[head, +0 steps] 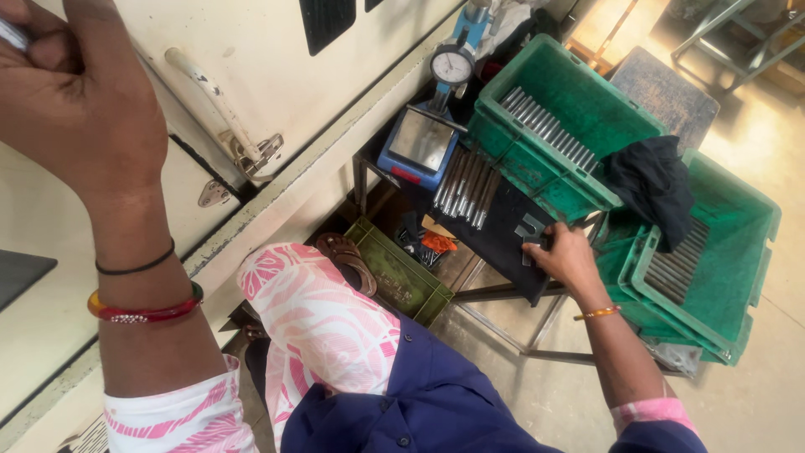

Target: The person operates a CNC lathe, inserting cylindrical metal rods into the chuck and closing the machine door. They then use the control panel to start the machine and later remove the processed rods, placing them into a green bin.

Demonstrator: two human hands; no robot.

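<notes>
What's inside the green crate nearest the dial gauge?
The green crate holds a row of metal rods lying side by side along its floor. A black cloth hangs over its right corner, hiding whatever lies in that corner.

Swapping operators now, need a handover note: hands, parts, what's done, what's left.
Left hand: raised by the cream machine panel, fingers closed on a small shiny piece; only its tip shows.
Right hand: on the dark tray, touching a small flat metal gauge.
Parts: loose metal rods lie on the tray beside the dial gauge stand. More rods lie in rows in the upper green crate and the right green crate.
Done/left: cannot tell which crate holds checked rods. A black cloth hangs over the crate edges.
</notes>
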